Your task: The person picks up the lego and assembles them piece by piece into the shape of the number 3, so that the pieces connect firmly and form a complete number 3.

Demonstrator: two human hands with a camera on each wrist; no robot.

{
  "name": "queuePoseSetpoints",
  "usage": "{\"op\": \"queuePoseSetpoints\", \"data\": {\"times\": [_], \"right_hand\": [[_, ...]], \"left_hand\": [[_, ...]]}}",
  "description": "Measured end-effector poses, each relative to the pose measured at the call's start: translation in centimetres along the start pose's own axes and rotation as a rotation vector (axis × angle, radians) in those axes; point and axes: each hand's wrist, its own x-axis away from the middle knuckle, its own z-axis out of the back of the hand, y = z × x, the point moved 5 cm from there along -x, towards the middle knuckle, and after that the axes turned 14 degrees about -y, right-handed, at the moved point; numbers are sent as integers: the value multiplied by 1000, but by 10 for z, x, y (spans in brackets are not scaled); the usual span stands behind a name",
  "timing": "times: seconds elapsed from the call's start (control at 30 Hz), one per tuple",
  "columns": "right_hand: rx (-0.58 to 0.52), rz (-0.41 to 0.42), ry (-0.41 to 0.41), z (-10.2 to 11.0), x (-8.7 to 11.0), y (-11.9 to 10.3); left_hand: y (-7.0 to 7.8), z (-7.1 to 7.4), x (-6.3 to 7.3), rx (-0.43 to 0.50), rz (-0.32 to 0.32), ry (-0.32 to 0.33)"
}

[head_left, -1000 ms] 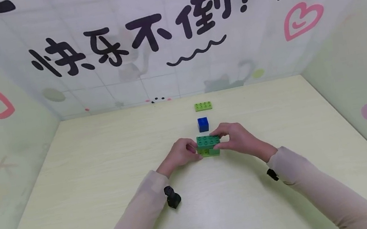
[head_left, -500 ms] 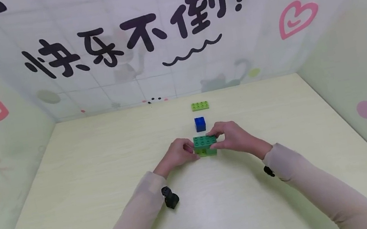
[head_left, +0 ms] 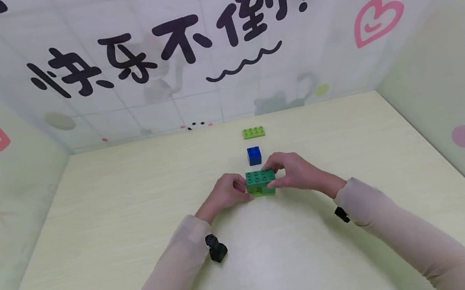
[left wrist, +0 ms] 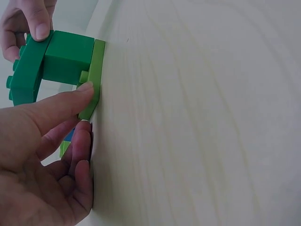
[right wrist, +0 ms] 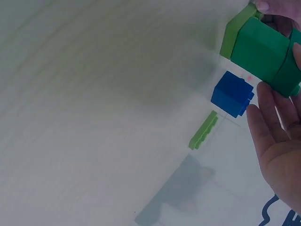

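A lime building plate (left wrist: 97,66) lies on the table as the base of a small stack. On its right half stands a green square building brick (left wrist: 69,56). A longer green building brick (head_left: 260,177) with studs on top rests across that brick, overhanging the plate's bare left half. My left hand (head_left: 229,191) pinches the plate's left end between thumb and fingers. With thumb and fingers, my right hand (head_left: 295,172) grips the right end of the long brick. In the right wrist view the long brick's far end is partly cut off by the frame.
Just behind the stack stands a blue building brick (head_left: 254,156). Farther back lies another lime building plate (head_left: 254,133), studs up. The pale table (head_left: 151,177) ends at a printed back wall (head_left: 190,106) and two side walls.
The long green brick has come down with my right hand, and the gap over the plate has narrowed. My left hand keeps its hold on the plate. The head view has shifted slightly.
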Motion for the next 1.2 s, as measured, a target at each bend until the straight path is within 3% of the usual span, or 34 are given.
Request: {"op": "queuePoseSetpoints", "data": {"times": [0.3, 0.47, 0.83, 1.2], "right_hand": [[-101, 25, -74, 8, 0, 7], [-132, 26, -39, 23, -5, 8], [-105, -73, 51, 39, -35, 28], [-97, -101, -3, 34, -60, 44]], "left_hand": [[-3, 0, -1, 14, 0, 0], [-3, 0, -1, 10, 16, 0], [-6, -1, -1, 20, 12, -11], [-5, 0, 0, 18, 16, -11]]}}
